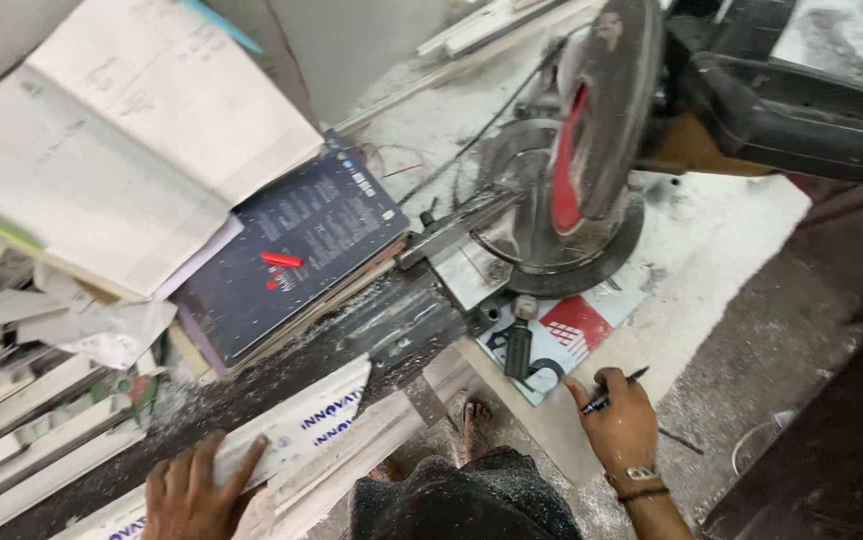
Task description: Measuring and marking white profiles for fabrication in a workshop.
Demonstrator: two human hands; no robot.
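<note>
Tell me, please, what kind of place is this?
Probably a small workshop for cutting profiles. A mitre saw stands on a dusty bench, the left hand presses a white profile strip, and more strips lie stacked at the left.

Things we cannot see all of

The left hand (pixel 191 492) is cut off by the bottom edge. The long white strip (pixel 291 428) runs out of the picture under it. The saw blade (pixel 606 110) is cut off at the top. The open notebook (pixel 116 140) hides part of the dark book (pixel 296 255).
</note>
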